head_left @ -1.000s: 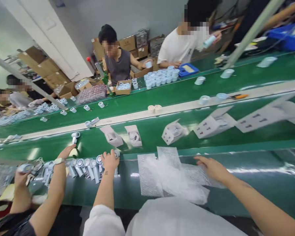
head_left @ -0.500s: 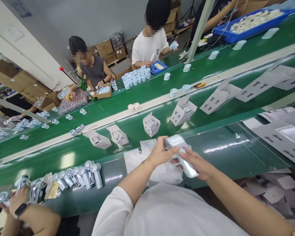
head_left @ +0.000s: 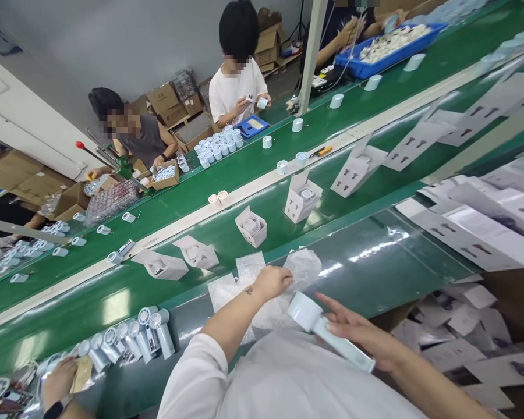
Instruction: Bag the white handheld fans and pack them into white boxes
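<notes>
Grey wall (head_left: 135,41) at back; two green conveyor belts (head_left: 174,205) run on a slant, pale strip (head_left: 192,216) between. Dark green counter (head_left: 353,273) along the near side. Across the belts: one co-worker in a white shirt (head_left: 220,93), one in a grey sleeveless top (head_left: 140,142). Stack of printed white cardboard (head_left: 475,227) at the counter's right end. Blue tray (head_left: 362,71) heaped with small parts, upper right. Open white cartons (head_left: 303,209) in a row on the near belt. Handheld fans (head_left: 135,340) side by side at the counter's left; co-worker's hand (head_left: 59,381) beside them. Bubble-wrap bags (head_left: 273,311) lie overlapped on the counter in front of the person. Left hand (head_left: 273,283) over them, fingers drawn together at a bag's edge; can't tell if pinching it. Right hand (head_left: 358,329) grips a light-blue fan (head_left: 319,327) by the handle, index finger sticking out; fan tilted, head toward the bags, near the person's body. Orange-handled tool (head_left: 323,151) on the strip.
</notes>
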The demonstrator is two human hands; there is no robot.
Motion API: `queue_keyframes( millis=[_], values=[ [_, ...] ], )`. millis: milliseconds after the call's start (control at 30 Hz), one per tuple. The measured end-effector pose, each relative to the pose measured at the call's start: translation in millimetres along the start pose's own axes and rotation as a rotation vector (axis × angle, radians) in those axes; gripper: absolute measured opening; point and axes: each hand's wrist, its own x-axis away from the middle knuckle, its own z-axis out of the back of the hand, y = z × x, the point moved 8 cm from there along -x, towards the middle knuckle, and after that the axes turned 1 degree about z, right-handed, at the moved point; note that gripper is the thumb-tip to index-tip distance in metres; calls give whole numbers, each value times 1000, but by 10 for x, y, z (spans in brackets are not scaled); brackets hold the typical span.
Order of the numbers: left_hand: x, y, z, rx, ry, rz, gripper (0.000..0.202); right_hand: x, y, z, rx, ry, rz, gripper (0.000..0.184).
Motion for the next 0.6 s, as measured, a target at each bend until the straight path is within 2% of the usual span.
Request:
queue_keyframes(
  millis=[67, 133, 200, 267, 367, 433, 533, 600],
  values=[
    [41, 43, 148, 276, 55, 5, 23, -94, 20, -102, 37, -12, -35, 106],
    [113, -2, 254, 566, 107, 60, 19, -159, -38, -146, 84, -28, -39, 100],
    [198, -66, 297, 731, 153, 138, 18, -180, -138, -120, 122, -7, -2, 90],
    [274, -74, 316, 805, 198, 188, 19, -160, -188, -81, 152, 11, 1, 89],
    [351, 51, 373, 807, 244, 178, 19, -106, -188, -115, 146, -49, -10, 96],
    [394, 192, 440, 754, 244, 113, 19, -92, -167, -134, 128, -58, -26, 91],
    [498, 383, 545, 552, 248, -51, 19, -110, -147, -86, 129, 22, -36, 76],
    [603, 437, 556, 361, 279, -151, 21, -114, -167, -36, 141, 83, -1, 68]
  ],
)
